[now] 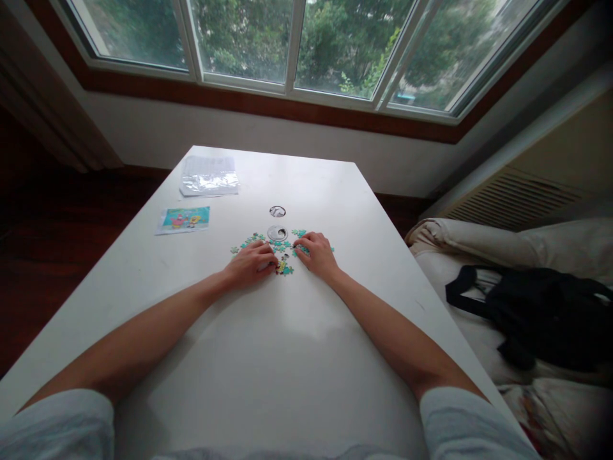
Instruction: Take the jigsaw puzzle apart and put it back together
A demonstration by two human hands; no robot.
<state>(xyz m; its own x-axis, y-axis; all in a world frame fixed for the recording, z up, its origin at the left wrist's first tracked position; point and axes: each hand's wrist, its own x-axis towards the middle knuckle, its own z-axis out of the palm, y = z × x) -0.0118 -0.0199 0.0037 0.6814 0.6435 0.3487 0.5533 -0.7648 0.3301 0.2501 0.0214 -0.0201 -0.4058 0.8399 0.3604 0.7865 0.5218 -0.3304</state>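
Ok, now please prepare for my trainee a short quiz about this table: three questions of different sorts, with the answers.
1. True or false: the left hand is nearer to the picture sheet than the right hand.
2. How many round discs lie on the white table near the puzzle pieces?
3. Which lies nearest to the window: A) puzzle pieces, B) plastic packet, C) picture sheet?

Key: 1. True. 2. Two. 3. B.

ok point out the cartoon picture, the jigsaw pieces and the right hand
Cartoon picture [186,219], head view: printed middle
Jigsaw pieces [283,267], head view: cluster between the hands
Right hand [320,255], head view: its back
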